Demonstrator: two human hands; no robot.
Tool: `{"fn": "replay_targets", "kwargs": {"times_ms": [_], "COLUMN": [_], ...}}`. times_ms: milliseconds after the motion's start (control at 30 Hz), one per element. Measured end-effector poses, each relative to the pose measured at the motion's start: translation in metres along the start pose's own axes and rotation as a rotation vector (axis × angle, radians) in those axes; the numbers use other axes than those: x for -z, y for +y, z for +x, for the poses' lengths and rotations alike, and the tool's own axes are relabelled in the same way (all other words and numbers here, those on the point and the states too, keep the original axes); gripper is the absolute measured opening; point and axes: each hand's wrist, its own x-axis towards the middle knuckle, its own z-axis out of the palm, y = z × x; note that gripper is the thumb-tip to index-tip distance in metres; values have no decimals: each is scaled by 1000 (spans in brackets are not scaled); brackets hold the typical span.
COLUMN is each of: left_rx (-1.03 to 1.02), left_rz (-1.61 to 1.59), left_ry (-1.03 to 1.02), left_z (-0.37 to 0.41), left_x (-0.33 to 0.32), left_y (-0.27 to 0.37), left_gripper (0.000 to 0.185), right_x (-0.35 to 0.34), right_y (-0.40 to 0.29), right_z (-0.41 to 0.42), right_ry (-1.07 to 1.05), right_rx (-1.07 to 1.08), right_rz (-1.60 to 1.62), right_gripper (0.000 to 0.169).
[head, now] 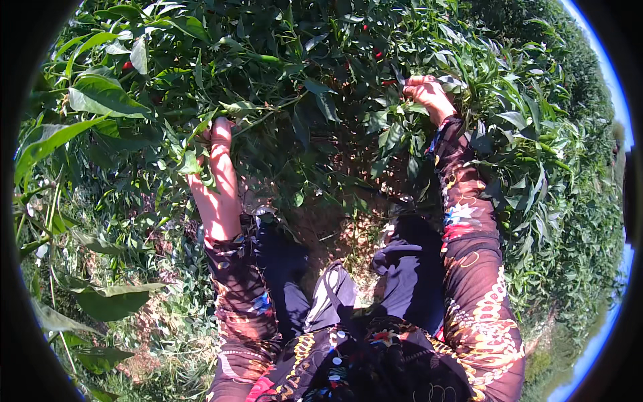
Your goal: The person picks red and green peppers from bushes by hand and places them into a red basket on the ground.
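Observation:
Leafy pepper plants (326, 100) stand before me, bearing red and green chili peppers. My left hand (219, 151) is raised into the foliage on the left, its thumb closed against a leafy branch (256, 122) that slants up to the right. Leaves cover most of its fingers. At the upper right, my right hand (428, 95) reaches in with bent fingers brought together beside a dark leaf (398, 73). A red chili pepper (389, 82) shows just left of those fingertips. What lies between the right fingers is too small to tell.
Other red chili peppers (378, 55) hang deeper in the leaves, and a green pepper (266, 58) shows at upper middle. Large leaves (103, 95) rise close on the left. Below lies soil with dry litter (321, 226), between my dark trouser legs (414, 256). A cloth bundle (334, 291) hangs at my waist.

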Motion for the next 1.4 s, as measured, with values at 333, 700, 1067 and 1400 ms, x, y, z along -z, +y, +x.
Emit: {"fn": "replay_targets", "kwargs": {"times_ms": [333, 700, 1067, 1400], "left_rx": [318, 453, 551, 600], "left_rz": [-830, -1033, -918, -1109], "left_ry": [2, -4, -50, 42], "left_z": [2, 9, 19, 18], "left_x": [1, 19, 31, 40], "left_y": [4, 11, 28, 35], "left_gripper": [36, 38, 33, 31], "right_x": [-32, -66, -67, -75], "right_y": [58, 50, 19, 10], "right_z": [43, 49, 20, 30], "right_ry": [124, 239, 458, 668], "right_rx": [182, 74, 97, 248], "right_rz": [78, 83, -480, -917], "right_gripper": [29, 27, 29, 20]}}
